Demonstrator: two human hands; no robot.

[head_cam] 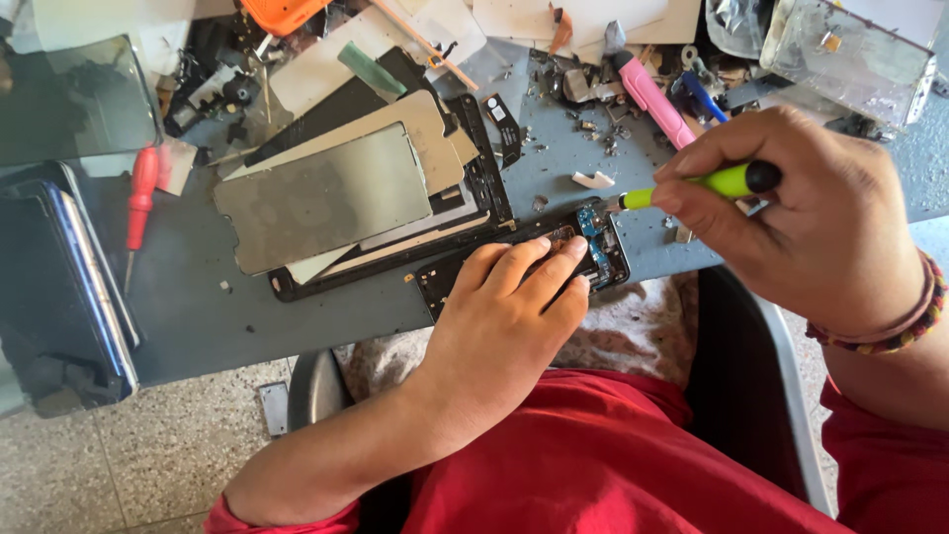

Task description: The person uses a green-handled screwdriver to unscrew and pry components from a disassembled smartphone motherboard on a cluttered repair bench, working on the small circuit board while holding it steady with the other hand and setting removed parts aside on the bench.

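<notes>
1. The opened phone (593,247) lies at the near edge of the grey desk (297,316), its back off so that a small blue circuit board shows at its right end. Every place below is told from this phone.
2. The left hand (504,316) lies flat on top of the phone, palm down, fingers stretched out and loose rather than curled. It covers most of the phone's left and middle part, and the fingertips (573,245) end just beside the blue board.
3. The right hand (791,227) hovers to the right of the phone and a little beyond it. It is closed around a green screwdriver (727,181) with a black cap, pinched between thumb and fingers.
4. The screwdriver's metal end points left toward the phone's right end, close to the blue board; whether it touches cannot be told.
5. A woven bracelet (914,321) sits on the right wrist, well to the right of the phone.
6. Just left of the phone, touching or nearly so, lies a stack of flat panels (336,198), grey and beige plates on a black frame.
7. Farther left lies a red screwdriver (141,203), and past it a dark tablet-like slab (59,297) at the desk's edge.
8. Beyond the phone, toward the far side of the desk, lies a pink tool (652,99) among small screws and scraps.
</notes>
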